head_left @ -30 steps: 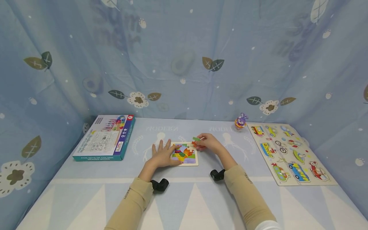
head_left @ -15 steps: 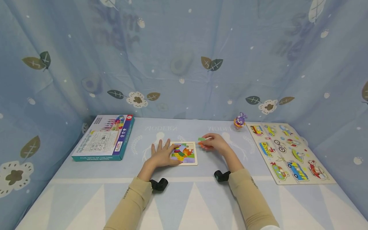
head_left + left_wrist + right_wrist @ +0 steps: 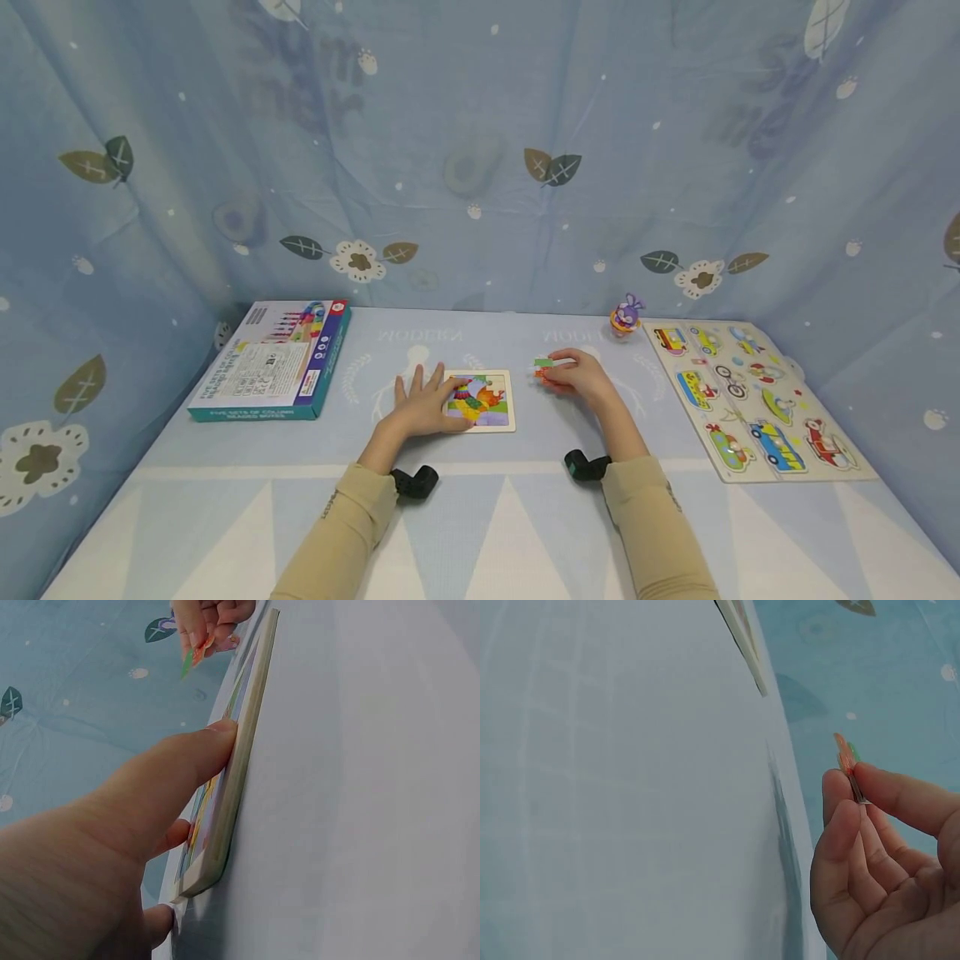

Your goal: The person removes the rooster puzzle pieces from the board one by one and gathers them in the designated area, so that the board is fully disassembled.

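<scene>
A small square jigsaw puzzle in a pale wooden frame (image 3: 491, 430) lies flat on the table, showing a bright picture of orange, yellow, green and purple. My left hand (image 3: 420, 408) rests on its left side with fingers spread; in the left wrist view the thumb (image 3: 202, 746) presses on the near edge of the frame. To the right of the puzzle, my right hand (image 3: 581, 377) pinches a green and orange puzzle piece (image 3: 543, 367) between thumb and fingertips. The right wrist view shows this piece (image 3: 845, 754) edge-on, held upright above the table.
At the left lies a flat box (image 3: 270, 362) with teal sides. A wooden vehicle board (image 3: 750, 408) covers the right side of the table, with a small purple rabbit figure (image 3: 626, 317) by its far left corner. A patterned blue curtain (image 3: 480, 167) hangs behind.
My right hand has moved right, away from the puzzle, carrying the puzzle piece with it and turning it to show more of its face. My left hand stays on the frame.
</scene>
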`<state>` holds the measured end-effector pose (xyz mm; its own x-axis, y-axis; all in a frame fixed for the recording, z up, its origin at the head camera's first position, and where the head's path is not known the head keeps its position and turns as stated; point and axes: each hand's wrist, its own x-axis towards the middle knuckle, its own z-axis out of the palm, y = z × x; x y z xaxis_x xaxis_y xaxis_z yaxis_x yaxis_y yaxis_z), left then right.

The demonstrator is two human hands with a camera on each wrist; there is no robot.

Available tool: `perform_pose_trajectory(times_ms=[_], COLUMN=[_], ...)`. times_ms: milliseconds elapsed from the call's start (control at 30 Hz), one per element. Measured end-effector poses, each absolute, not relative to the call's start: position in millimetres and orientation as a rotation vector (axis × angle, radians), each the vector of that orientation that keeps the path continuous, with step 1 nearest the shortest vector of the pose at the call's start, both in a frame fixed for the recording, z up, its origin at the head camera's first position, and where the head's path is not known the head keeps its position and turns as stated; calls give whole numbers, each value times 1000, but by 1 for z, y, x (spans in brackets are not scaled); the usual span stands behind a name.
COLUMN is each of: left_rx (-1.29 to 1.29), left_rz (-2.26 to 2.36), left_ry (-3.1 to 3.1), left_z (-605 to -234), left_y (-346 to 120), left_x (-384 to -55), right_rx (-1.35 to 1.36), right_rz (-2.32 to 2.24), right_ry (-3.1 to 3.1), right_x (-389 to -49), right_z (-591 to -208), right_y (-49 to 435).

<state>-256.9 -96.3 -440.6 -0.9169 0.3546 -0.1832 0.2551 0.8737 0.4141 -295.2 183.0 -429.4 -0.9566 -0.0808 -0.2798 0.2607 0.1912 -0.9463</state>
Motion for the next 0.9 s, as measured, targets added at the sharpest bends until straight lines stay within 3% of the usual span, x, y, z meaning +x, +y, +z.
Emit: perform_pose_trajectory(times_ms=[533,900], left_rx=[471,475], left_rz=[600,597], left_ry=[2787,2789], left_z=[-439,-442], left_y=[-96,-97], left_x=[-256,-257], right_rx=[195,390], right_rz=[-1922,-1916], right_ry=[2195,2193], right_x=[-292,-291], right_z=[-431,-428], right_y=[204,220])
